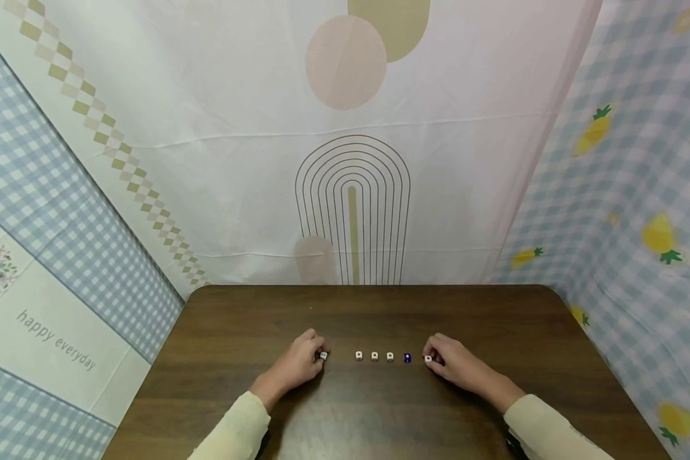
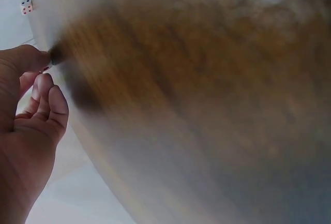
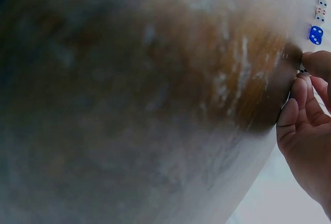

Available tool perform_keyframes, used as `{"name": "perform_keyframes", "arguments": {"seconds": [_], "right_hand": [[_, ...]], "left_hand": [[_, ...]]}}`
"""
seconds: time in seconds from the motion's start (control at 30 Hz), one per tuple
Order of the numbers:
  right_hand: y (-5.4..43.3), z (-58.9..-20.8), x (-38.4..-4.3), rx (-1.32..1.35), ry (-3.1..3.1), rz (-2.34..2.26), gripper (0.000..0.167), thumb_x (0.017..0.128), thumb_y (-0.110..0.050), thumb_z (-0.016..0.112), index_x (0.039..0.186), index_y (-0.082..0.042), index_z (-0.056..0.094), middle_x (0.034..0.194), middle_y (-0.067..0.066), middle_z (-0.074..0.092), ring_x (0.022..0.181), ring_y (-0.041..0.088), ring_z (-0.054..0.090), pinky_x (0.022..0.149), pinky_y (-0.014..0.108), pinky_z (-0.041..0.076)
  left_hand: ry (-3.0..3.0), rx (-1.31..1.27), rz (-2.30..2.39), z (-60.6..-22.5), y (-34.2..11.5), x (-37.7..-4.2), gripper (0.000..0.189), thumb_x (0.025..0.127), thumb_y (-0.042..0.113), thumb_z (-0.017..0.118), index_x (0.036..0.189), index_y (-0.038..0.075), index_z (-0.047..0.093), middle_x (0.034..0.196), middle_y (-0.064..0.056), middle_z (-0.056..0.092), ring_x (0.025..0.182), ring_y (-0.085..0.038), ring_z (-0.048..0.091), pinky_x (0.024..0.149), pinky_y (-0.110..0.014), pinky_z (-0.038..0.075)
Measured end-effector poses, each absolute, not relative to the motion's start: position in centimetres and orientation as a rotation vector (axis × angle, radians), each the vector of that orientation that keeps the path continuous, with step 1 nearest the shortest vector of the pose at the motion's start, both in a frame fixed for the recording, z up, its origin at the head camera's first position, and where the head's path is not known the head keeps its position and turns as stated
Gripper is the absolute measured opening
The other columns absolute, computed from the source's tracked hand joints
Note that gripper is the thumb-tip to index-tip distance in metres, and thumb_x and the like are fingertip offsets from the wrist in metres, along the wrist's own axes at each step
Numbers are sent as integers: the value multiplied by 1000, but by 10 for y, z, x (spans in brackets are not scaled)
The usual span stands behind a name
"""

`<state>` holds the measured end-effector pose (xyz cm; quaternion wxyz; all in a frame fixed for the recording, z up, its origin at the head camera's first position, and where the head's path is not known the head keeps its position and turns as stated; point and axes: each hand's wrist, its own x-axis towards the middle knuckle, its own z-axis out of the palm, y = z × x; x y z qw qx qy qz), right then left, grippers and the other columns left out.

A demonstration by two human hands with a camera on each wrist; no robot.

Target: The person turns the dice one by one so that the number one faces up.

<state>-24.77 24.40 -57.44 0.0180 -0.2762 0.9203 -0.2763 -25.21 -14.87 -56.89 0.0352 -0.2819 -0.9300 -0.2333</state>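
Observation:
My left hand (image 1: 300, 359) pinches a white die (image 1: 323, 355) between thumb and fingertips, at the left end of a row of dice. In the left wrist view the thumb covers much of that die (image 2: 47, 68). At the row's other end, my right hand (image 1: 454, 361) pinches another white die (image 1: 428, 359). Only a small part of this die (image 3: 303, 71) shows in the right wrist view. Between the hands stand three white dice (image 1: 374, 356) and, on their right, a blue die (image 1: 407, 358) with white pips. A wider gap separates the left hand's die from the others.
The dice are on a dark brown wooden table (image 1: 345, 409) with rounded far corners. A white patterned cloth (image 1: 236, 191) hangs behind it. Blue checked cloths hang at the left (image 1: 92, 211) and right (image 1: 627, 191) sides.

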Motion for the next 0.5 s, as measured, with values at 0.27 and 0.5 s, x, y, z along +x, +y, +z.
{"name": "perform_keyframes", "arguments": {"seconds": [0.27,0.5], "right_hand": [[245,-575,-248,-864,2864,-855,14,94,-6,74,95,-15,63,90,-6,55,79,2,52,68,23,50],[245,-575,-248,-860,2857,-868,15,93,-5,74,95,-15,63,90,-6,55,79,1,52,68,23,49]], "left_hand": [[-2902,-777,-796,-571,-149,-250,17,87,9,79,99,13,68,95,3,55,84,-11,57,76,-32,53],[-2902,-741,-852,-572,-147,-247,17,89,10,78,96,15,64,95,5,54,86,-10,56,76,-31,52]]}}
